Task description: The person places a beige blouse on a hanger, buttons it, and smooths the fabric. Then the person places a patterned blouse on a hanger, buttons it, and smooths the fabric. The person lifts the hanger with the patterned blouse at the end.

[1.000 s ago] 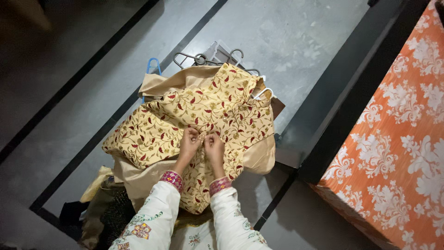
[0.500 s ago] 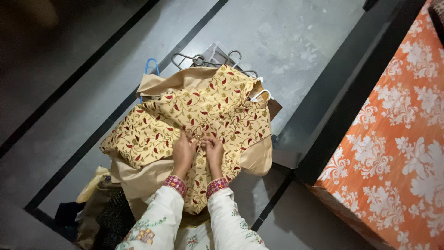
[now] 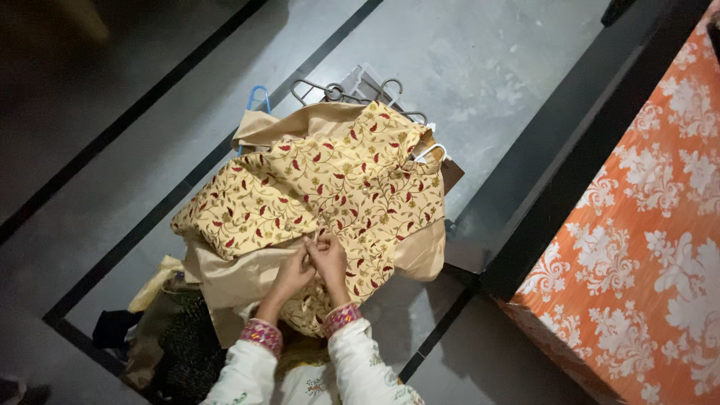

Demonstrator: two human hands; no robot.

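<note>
Yellow cloth with red leaves, a vest (image 3: 315, 187), is pinched at its front edge by the left hand (image 3: 291, 274) and right hand (image 3: 328, 259). Upper buttons look closed; the lowest part is not yet done.

Dim indoor light, dark shadowed left corners, slight softness throughout

I have both forearms reaching forward, wrists close together. My left hand (image 3: 291, 274) and right hand (image 3: 328, 259) touch at the fingertips, fingers curled in a pinch, palms turned down.
</note>
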